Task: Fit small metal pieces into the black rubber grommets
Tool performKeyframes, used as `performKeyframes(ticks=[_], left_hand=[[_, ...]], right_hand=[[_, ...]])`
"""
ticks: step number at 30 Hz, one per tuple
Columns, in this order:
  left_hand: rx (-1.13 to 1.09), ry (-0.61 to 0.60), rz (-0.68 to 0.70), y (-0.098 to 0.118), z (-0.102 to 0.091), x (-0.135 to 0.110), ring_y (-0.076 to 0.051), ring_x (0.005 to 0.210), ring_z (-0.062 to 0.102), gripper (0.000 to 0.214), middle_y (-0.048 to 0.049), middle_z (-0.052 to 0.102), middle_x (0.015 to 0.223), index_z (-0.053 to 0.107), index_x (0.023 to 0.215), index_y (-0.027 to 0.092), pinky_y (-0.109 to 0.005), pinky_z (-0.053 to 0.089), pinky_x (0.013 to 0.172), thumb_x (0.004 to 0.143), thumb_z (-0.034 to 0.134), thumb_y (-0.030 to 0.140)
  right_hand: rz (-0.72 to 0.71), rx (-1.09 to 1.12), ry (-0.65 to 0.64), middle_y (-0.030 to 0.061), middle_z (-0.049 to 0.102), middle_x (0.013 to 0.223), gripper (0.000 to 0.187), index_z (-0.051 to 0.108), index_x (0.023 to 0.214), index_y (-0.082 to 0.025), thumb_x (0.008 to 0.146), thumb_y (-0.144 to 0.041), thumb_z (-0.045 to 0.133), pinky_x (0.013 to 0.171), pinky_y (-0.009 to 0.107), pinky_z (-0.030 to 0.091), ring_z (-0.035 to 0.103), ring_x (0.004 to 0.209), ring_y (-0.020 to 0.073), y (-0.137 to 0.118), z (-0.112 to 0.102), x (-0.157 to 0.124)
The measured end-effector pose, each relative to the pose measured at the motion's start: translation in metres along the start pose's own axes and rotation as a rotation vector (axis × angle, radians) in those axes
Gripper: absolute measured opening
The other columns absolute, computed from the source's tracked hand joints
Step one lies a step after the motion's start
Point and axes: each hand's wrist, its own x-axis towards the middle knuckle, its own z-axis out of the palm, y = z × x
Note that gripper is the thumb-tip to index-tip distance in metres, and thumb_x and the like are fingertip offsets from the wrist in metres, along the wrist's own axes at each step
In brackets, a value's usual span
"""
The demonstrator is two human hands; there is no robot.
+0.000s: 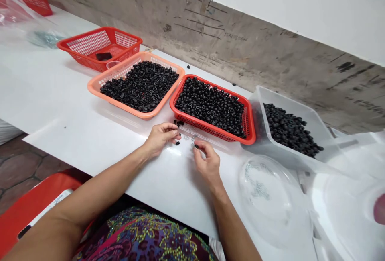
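Head view: one cam, both hands low in front of the baskets.
Left hand (159, 140): fingertips drawn together, black bits right by them; honestly can't tell if it's gripping one.
Right hand (207, 163): pinching a black piece (196, 146), thumb against finger.
Clear bits (187, 137): on the counter (69, 120), between the hands and slightly beyond.
Loose pieces (179, 123): just past the left hand's fingertips.
Pinch tip: I'd go light, right at the fingertips, both hands low so drops don't bounce far.
Edges: red basket (253, 135) rim sits just beyond both hands; counter edge runs under the forearms.
Room: most of it's left of the left hand. Right hand's tighter, dish (276, 217) just to its right.
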Motion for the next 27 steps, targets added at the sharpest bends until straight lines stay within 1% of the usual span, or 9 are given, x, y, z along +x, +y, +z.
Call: performKeyframes(ticks=[3, 5, 7, 9, 11, 14, 16, 20, 27], left_hand=[[-0.063, -0.125, -0.057, 0.001, 0.002, -0.006, -0.014, 0.057, 0.063, 0.028, -0.0050, 0.065, 0.071, 0.062, 0.085, 0.010, -0.020, 0.040, 0.048, 0.062, 0.075, 0.019], [-0.109, -0.194, -0.103, 0.000, 0.003, -0.010, -0.012, 0.056, 0.062, 0.026, -0.0050, 0.065, 0.072, 0.063, 0.085, 0.010, -0.019, 0.040, 0.048, 0.063, 0.075, 0.016], [-0.156, -0.241, -0.156, -0.002, 0.004, -0.014, -0.012, 0.059, 0.062, 0.024, -0.0053, 0.066, 0.074, 0.064, 0.085, 0.010, -0.020, 0.043, 0.051, 0.064, 0.074, 0.014], [-0.195, -0.284, -0.207, -0.004, 0.005, -0.016, -0.013, 0.063, 0.063, 0.026, -0.0058, 0.066, 0.076, 0.065, 0.089, 0.011, -0.022, 0.045, 0.056, 0.064, 0.073, 0.013], [-0.210, -0.321, -0.246, -0.007, 0.005, -0.018, -0.014, 0.066, 0.064, 0.028, -0.0062, 0.067, 0.075, 0.066, 0.092, 0.011, -0.024, 0.047, 0.060, 0.065, 0.072, 0.012], [-0.183, -0.352, -0.256, -0.009, 0.005, -0.019, -0.015, 0.066, 0.065, 0.027, -0.0069, 0.067, 0.073, 0.066, 0.092, 0.010, -0.025, 0.047, 0.061, 0.066, 0.071, 0.012], [-0.158, -0.367, -0.248, -0.010, 0.005, -0.019, -0.014, 0.065, 0.064, 0.025, -0.0070, 0.067, 0.072, 0.066, 0.091, 0.010, -0.026, 0.047, 0.061, 0.067, 0.071, 0.012], [-0.136, -0.393, -0.228, -0.012, 0.006, -0.020, -0.012, 0.061, 0.062, 0.023, -0.0056, 0.067, 0.071, 0.065, 0.089, 0.011, -0.025, 0.046, 0.061, 0.067, 0.071, 0.014], [-0.058, -0.361, -0.184, -0.016, 0.010, -0.022, -0.011, 0.061, 0.061, 0.023, -0.0045, 0.066, 0.068, 0.063, 0.089, 0.010, -0.024, 0.044, 0.060, 0.068, 0.069, 0.016]], right_hand=[[0.267, 0.198, -0.091, 0.0044, 0.067, 0.077, 0.008, 0.057, 0.082, -0.018, 0.078, -0.025, 0.058, 0.065, 0.031, 0.054, 0.065, 0.070, 0.0176, -0.007, -0.005, 0.000], [0.368, 0.306, -0.152, 0.0014, 0.066, 0.067, 0.010, 0.055, 0.078, -0.018, 0.076, -0.026, 0.061, 0.057, 0.028, 0.052, 0.063, 0.060, 0.0155, -0.011, -0.007, 0.002], [0.420, 0.389, -0.208, -0.0005, 0.065, 0.061, 0.012, 0.057, 0.079, -0.018, 0.074, -0.027, 0.064, 0.053, 0.026, 0.050, 0.060, 0.055, 0.0139, -0.014, -0.010, 0.004], [0.437, 0.466, -0.265, -0.0005, 0.065, 0.061, 0.014, 0.062, 0.081, -0.017, 0.073, -0.028, 0.066, 0.053, 0.026, 0.050, 0.060, 0.055, 0.0135, -0.016, -0.012, 0.005], [0.434, 0.542, -0.282, 0.0011, 0.067, 0.067, 0.016, 0.066, 0.085, -0.018, 0.073, -0.028, 0.066, 0.054, 0.026, 0.051, 0.061, 0.059, 0.0143, -0.015, -0.014, 0.006], [0.426, 0.621, -0.257, 0.0027, 0.069, 0.075, 0.017, 0.069, 0.087, -0.019, 0.074, -0.030, 0.066, 0.058, 0.028, 0.052, 0.063, 0.066, 0.0153, -0.012, -0.014, 0.006], [0.431, 0.643, -0.238, 0.0027, 0.069, 0.074, 0.017, 0.068, 0.086, -0.019, 0.074, -0.031, 0.066, 0.058, 0.029, 0.052, 0.063, 0.066, 0.0158, -0.011, -0.014, 0.006], [0.446, 0.643, -0.217, 0.0021, 0.068, 0.070, 0.018, 0.066, 0.087, -0.018, 0.073, -0.029, 0.068, 0.054, 0.027, 0.050, 0.063, 0.063, 0.0155, -0.014, -0.013, 0.005], [0.456, 0.527, -0.204, 0.0008, 0.067, 0.065, 0.013, 0.065, 0.081, -0.017, 0.072, -0.027, 0.067, 0.053, 0.025, 0.049, 0.058, 0.055, 0.0124, -0.022, -0.013, 0.006]])
